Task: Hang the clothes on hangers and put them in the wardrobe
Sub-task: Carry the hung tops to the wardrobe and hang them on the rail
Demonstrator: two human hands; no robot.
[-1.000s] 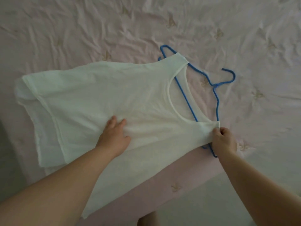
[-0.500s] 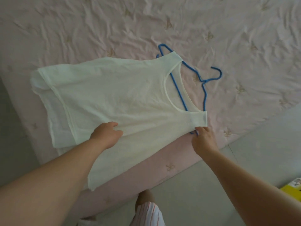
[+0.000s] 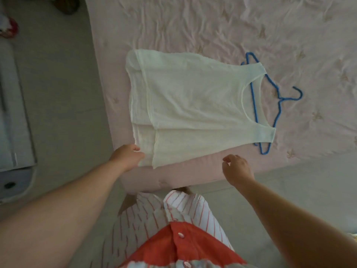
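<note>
A thin white sleeveless top [image 3: 193, 105] lies flat on the pink bed [image 3: 212, 26], its neck to the right. A blue hanger [image 3: 278, 97] sits inside it, the hook and both shoulder ends sticking out at the neck and straps. My left hand [image 3: 125, 157] pinches the near corner of the top's hem at the bed's edge. My right hand [image 3: 236, 169] hovers over the bed's near edge with loosely curled fingers, holding nothing and apart from the top.
Grey floor [image 3: 63, 93] runs left of and in front of the bed. A pale grey piece of furniture [image 3: 13, 122] stands at the far left. Small dark and red objects [image 3: 7, 28] lie on the floor at the top left. My striped and red clothing [image 3: 173, 229] fills the bottom.
My right hand has let go of the near strap and hanger end and drawn back. My left hand slid from the top's middle to its hem corner. The view has pulled back.
</note>
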